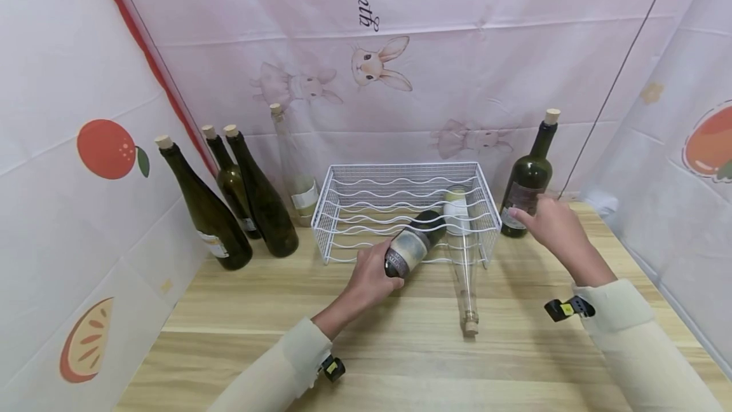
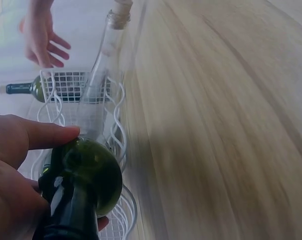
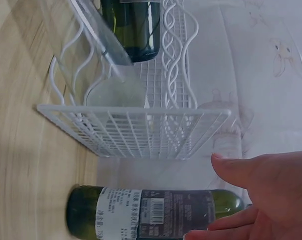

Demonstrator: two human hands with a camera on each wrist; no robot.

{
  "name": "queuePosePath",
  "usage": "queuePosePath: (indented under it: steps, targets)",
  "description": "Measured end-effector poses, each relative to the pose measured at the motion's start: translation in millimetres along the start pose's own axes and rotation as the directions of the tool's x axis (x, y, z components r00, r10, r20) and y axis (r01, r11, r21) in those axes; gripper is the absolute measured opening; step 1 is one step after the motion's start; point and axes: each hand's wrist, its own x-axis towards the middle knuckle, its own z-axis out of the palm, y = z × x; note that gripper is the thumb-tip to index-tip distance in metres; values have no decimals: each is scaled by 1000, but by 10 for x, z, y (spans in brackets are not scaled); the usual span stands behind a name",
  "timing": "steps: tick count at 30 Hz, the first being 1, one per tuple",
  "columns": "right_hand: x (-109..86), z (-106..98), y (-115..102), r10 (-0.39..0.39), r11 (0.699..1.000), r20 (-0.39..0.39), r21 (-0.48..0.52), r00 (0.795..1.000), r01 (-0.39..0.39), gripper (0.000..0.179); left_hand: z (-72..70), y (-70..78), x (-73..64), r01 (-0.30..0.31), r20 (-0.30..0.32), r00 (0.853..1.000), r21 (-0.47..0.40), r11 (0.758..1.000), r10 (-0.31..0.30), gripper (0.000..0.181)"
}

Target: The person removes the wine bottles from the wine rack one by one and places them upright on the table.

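My left hand (image 1: 373, 272) grips a dark green wine bottle (image 1: 413, 247) around its body. The bottle lies slanted, its base end reaching in between the wavy wires of a white wire rack (image 1: 326, 234). In the left wrist view the neck of this bottle (image 2: 73, 200) points back toward the camera. A clear glass bottle (image 1: 466, 272) rests in the rack's right side, its corked neck sticking out toward the front. My right hand (image 1: 557, 231), fingers extended and holding nothing, is beside a corked green bottle (image 1: 527, 177) standing right of the rack.
Left of the rack stand several corked bottles: a green one (image 1: 208, 221) in front, two more dark ones (image 1: 265, 215) close together, and a clear one (image 1: 298, 177) behind. Printed cloth (image 1: 229, 5) hangs behind and at both sides of the wooden table (image 1: 412, 361).
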Motion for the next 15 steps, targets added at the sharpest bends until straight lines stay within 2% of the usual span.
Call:
queuePosePath:
  steps: [10,15]
  targets:
    - [-120,-57,-260,-43,999,-95,-16,994,42,56,-44,-80,-78,-120,-45,991,84,989,124,73]
    - [-168,-96,-367,-62,998,-130,-32,990,58,66,-78,-125,-130,-145,-54,987,90,985,151,75]
